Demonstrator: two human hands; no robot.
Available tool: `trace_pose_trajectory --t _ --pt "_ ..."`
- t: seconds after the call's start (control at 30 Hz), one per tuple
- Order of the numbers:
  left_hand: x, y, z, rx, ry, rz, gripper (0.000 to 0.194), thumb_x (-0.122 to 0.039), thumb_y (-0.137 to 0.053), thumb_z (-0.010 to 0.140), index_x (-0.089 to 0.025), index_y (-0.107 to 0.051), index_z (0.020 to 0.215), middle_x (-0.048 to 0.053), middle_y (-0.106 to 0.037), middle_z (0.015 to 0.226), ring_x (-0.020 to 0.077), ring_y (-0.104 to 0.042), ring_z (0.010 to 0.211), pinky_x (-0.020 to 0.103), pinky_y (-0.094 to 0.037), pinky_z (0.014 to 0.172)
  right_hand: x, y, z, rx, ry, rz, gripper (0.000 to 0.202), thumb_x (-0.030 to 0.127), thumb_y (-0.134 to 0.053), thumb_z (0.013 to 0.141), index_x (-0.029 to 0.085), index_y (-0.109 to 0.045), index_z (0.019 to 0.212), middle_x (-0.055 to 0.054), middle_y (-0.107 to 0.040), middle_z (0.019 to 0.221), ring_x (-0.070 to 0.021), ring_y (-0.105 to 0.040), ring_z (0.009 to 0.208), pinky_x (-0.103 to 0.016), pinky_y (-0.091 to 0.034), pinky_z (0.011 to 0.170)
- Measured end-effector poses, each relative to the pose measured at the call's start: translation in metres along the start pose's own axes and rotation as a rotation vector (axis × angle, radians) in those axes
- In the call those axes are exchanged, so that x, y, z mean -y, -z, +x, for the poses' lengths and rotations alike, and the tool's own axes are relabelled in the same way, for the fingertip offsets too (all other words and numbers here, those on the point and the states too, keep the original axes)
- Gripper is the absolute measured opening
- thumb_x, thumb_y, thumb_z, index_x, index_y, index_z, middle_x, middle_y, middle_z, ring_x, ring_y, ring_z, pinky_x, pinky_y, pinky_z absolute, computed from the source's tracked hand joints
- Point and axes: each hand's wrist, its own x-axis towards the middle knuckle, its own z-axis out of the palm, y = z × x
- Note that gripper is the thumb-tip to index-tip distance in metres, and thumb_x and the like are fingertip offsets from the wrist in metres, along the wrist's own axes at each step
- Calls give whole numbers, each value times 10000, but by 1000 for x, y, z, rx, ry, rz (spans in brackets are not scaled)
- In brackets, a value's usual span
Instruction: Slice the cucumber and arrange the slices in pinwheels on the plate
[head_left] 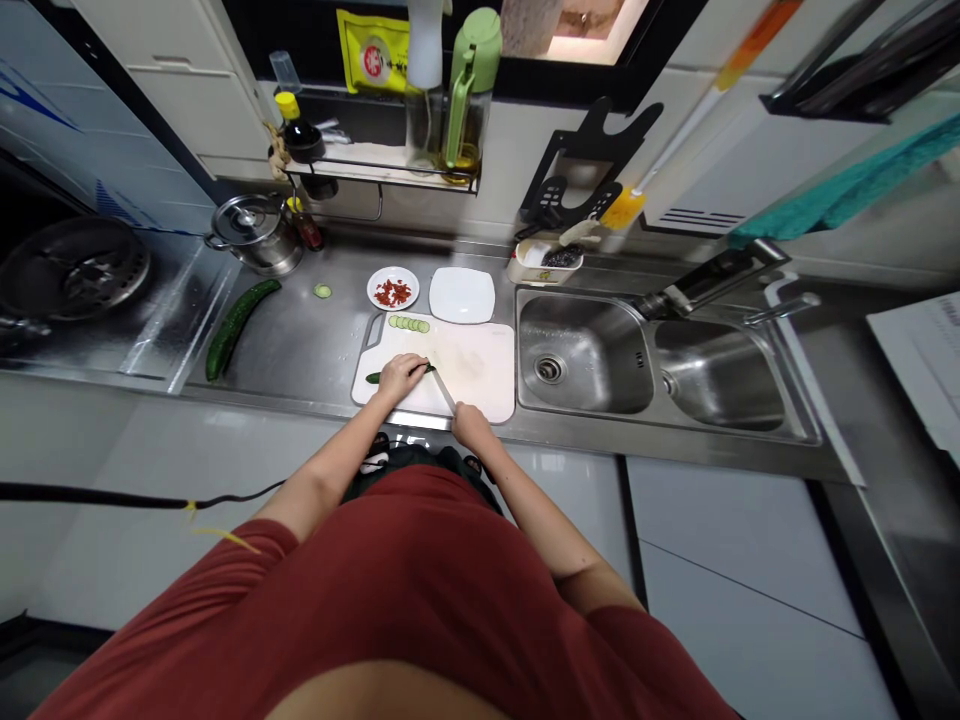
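On the white cutting board lies a cucumber, partly covered by my left hand, whose fingers are closed over it near its right end. My right hand grips the handle of a knife at the board's front edge. The blade slants up and left, its tip at the cucumber's cut end, close to my left fingertips. A row of overlapping cucumber slices rests at the board's upper left. Just behind the board are a small plate of chopped red pieces and a white square plate.
A whole cucumber and a cut-off piece lie on the steel counter to the left. Behind them stands a lidded pot. To the right is a double sink with a faucet. A shelf holds bottles.
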Motion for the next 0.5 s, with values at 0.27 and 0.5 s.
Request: trace_pose_trajectory --t 0.27,0.5 --pt "1 0 0 -5 -10 -9 216 -295 -544 918 -239 -711 1045 32 -709 1080 177 -620 1046 306 -462 960 -4 -1 -1 12 14 -7 245 105 -458 909 103 -613 1098 -173 -675 1061 -236 -653 976 -291 -458 782" --pt "1 0 0 2 2 13 224 -308 -538 917 -251 -710 1048 27 -711 1059 181 -628 1015 303 -477 917 -12 4 -7 18 31 29 248 139 -463 902 95 -627 1082 -177 -684 1061 -235 -648 989 -266 -430 775"
